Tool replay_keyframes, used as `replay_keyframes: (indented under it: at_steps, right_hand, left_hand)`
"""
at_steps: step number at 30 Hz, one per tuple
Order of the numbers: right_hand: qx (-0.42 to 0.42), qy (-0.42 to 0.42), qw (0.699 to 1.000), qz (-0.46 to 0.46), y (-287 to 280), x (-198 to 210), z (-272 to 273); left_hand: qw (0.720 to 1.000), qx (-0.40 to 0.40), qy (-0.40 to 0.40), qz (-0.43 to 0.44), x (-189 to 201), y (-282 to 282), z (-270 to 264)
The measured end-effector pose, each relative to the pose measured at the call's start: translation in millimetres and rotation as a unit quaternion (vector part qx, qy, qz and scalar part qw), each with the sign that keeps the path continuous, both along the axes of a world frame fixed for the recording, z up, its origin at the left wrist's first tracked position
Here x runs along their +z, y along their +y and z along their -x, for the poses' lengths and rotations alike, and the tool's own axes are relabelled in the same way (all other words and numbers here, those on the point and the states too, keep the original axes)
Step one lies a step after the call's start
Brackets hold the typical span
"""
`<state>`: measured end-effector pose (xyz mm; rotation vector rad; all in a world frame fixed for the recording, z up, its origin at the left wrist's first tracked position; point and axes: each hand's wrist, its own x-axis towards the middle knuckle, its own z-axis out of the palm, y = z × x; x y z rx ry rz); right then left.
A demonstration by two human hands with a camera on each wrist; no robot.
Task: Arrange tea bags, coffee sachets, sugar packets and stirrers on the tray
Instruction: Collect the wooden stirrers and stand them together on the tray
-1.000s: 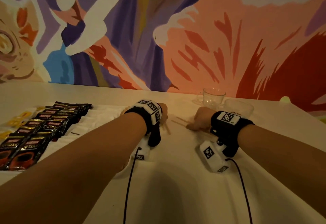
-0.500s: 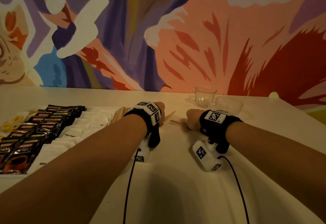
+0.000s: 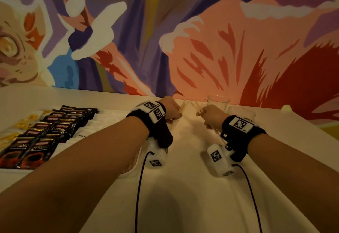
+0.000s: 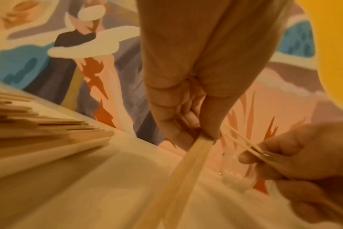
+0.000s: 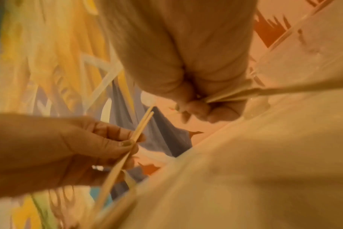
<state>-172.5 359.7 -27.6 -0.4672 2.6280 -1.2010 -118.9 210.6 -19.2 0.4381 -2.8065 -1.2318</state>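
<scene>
My left hand point(image 3: 175, 118) pinches two thin wooden stirrers point(image 4: 186, 170) between thumb and fingers, just right of the white tray point(image 3: 137, 159). My right hand point(image 3: 200, 113) grips a few more stirrers point(image 5: 235, 94) close beside it; the two hands are a short gap apart above the table. A pile of stirrers point(image 4: 49, 128) lies on the tray to the left of my left hand. Black coffee sachets point(image 3: 45, 133) lie in rows on the tray, with yellow tea bags point(image 3: 23, 122) at their left and white sugar packets point(image 3: 86, 131) at their right.
A clear glass cup point(image 3: 218, 101) and a low clear glass bowl point(image 3: 242, 112) stand on the white table just beyond my right hand. A painted wall closes the far side of the table. Camera cables trail from both wrists toward me.
Both hands have moved away from me and come up off the table, each carrying stirrers. The stirrers that lay loose between the hands are now held.
</scene>
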Motion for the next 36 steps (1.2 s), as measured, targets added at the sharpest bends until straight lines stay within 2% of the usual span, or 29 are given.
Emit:
replay_keyframes:
  at_steps: [2,4,6,8,11,15,19,21,23,26,27,29,31,33,36]
  right_hand:
    - [-0.025,-0.07,0.979,0.19,-6.6,8.4,-8.5]
    - [-0.005,-0.138,0.94,0.313,-14.4,13.1,-22.0]
    - [0.045,-0.19,0.907,0.372,-20.9,14.6,-38.6]
    - [0.099,-0.224,0.881,0.405,-25.5,11.4,-52.7]
    - [0.126,-0.189,0.887,0.401,-27.8,3.5,-70.8]
    - [0.119,-0.13,0.914,0.366,-29.7,-7.9,-89.0]
    - [0.096,-0.107,0.931,0.335,-33.9,-11.9,-100.1]
    - [0.092,-0.109,0.927,0.346,-35.9,-10.3,-101.9]
    - [0.105,-0.112,0.904,0.399,-37.5,-3.2,-103.9]
    - [0.13,-0.152,0.854,0.48,-39.3,5.9,-101.7]
    - [0.141,-0.168,0.85,0.479,-40.4,4.8,-100.6]
    - [0.15,-0.196,0.86,0.446,-42.4,-2.6,-99.1]
    - [0.155,-0.223,0.872,0.408,-44.7,-9.9,-101.0]
    - [0.159,-0.235,0.871,0.401,-47.4,-12.7,-102.2]
    - [0.171,-0.214,0.874,0.4,-48.8,-10.0,-100.4]
  left_hand:
    - [0.994,-0.002,0.039,-0.105,12.0,7.6,-12.8]
    - [0.983,-0.009,0.061,-0.17,21.7,13.5,-25.7]
    - [0.975,-0.014,0.075,-0.209,27.0,17.7,-35.8]
    - [0.979,-0.018,0.087,-0.186,29.9,21.5,-46.5]
    - [0.985,-0.007,0.113,-0.133,24.6,21.5,-60.4]
    - [0.988,0.026,0.092,-0.119,13.2,18.1,-73.8]
    - [0.996,0.026,0.074,-0.034,9.9,14.1,-82.2]
    - [0.999,0.029,0.036,-0.013,15.4,7.9,-87.5]
    - [1.0,-0.016,0.012,-0.017,24.5,0.5,-90.6]
    - [0.988,-0.063,0.086,-0.113,41.8,0.0,-98.9]
    - [0.981,-0.065,0.124,-0.134,46.4,0.5,-101.6]
    - [0.973,-0.086,0.171,-0.131,50.8,2.4,-104.3]
    - [0.973,-0.125,0.181,-0.066,47.3,4.1,-105.0]
    - [0.97,-0.144,0.195,0.027,41.3,4.5,-104.2]
    - [0.958,-0.111,0.245,0.101,36.2,2.1,-98.7]
